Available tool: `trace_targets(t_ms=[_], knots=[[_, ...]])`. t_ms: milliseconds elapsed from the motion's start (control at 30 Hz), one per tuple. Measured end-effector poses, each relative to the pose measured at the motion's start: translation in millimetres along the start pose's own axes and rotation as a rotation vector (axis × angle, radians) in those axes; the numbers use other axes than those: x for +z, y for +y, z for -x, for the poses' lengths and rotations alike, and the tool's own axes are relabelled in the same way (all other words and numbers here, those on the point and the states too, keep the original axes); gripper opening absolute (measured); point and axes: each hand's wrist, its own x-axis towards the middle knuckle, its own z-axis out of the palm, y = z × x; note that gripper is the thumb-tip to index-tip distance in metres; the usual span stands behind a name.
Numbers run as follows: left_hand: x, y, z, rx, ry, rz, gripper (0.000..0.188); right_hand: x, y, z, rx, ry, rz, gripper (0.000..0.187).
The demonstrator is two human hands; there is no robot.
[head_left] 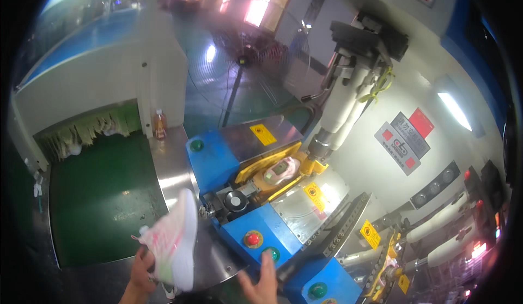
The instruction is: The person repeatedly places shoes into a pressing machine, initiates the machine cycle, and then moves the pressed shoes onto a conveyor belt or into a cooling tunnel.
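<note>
Head view: left hand (142,271) holds shoe (178,238); bottle (159,123) holds orange liquid (159,128).

The left hand (143,274) and right hand (262,289) are bare, and so is the left wrist (131,294)

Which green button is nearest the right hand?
The green button beside the red button, by the right hand. The upper green button and lower green button are farther off.

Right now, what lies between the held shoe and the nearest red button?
In the head view, going right from the shoe, held in the left hand, steel tabletop shows first, then the blue housing that bears the red button.
</note>
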Motion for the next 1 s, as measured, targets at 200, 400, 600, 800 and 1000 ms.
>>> trace_targets(t_ms=[200, 400, 600, 800, 1000], knots=[[25.8, -28.6, 106.5, 0.071, -0.121, -0.707, 0.037, 35.3, -20.4, 62.4, 0.666, -0.811, -1.303, 0.067], [-13.1, 5.2, 123.5, 0.239, -0.550, -0.361, 0.072, 48.2, -72.3, 133.5, 0.966, -0.837, -1.542, 0.057], [-83.0, 20.0, 122.4, 0.138, -0.166, -0.322, 0.037, 115.2, -77.5, 159.9, 0.466, -0.523, -0.455, 0.063], [-152.2, 87.6, 74.0, 0.023, 0.117, -0.347, 0.026, 220.9, -40.0, 117.2, 0.661, -0.327, 0.102, 0.092], [-192.7, 102.4, 11.6, -0.019, -0.003, -0.427, 0.019, 251.3, -22.8, 82.9, 0.804, -0.315, 0.033, 0.058]])
